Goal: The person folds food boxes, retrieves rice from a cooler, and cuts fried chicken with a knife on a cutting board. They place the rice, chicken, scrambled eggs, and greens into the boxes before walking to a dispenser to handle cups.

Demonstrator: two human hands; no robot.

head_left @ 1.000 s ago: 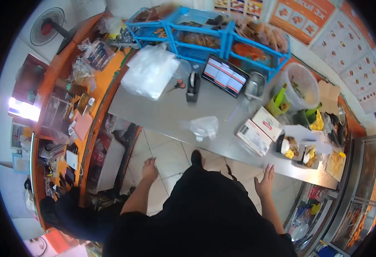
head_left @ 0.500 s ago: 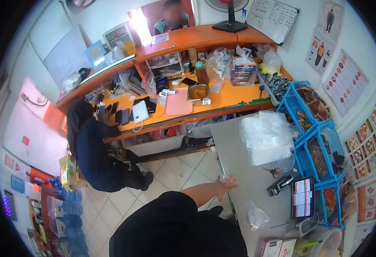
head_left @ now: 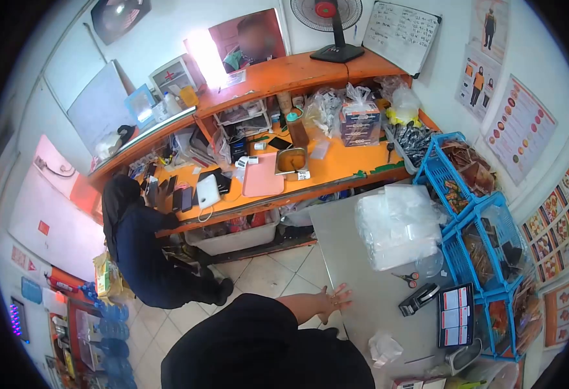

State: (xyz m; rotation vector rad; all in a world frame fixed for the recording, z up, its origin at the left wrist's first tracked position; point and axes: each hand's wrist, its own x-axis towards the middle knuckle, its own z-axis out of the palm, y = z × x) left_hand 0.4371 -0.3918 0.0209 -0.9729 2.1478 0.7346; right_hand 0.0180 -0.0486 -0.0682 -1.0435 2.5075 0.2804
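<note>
My left hand [head_left: 334,303] reaches out from a black sleeve at the lower middle, its fingers spread and nothing in it. It is at the near left edge of the grey table [head_left: 356,314], fingertips over the tabletop. My right hand is out of sight. On the table, beyond my left hand, lies a stack of clear plastic bags [head_left: 398,227]. Scissors [head_left: 406,279], a black stapler-like tool [head_left: 418,299], a tablet [head_left: 456,316] showing a page and a crumpled white piece [head_left: 384,349] lie to its right.
A person [head_left: 145,243] in dark clothes stands at the orange counter [head_left: 336,168], hands near phones. The counter holds a pink tray [head_left: 263,175], a metal container [head_left: 291,161] and a fan [head_left: 336,52]. Blue baskets [head_left: 485,240] line the right side. Another person [head_left: 256,48] is behind the opening.
The view has tilted slightly, so the table and its items appear lower. My left hand stays spread at the table edge.
</note>
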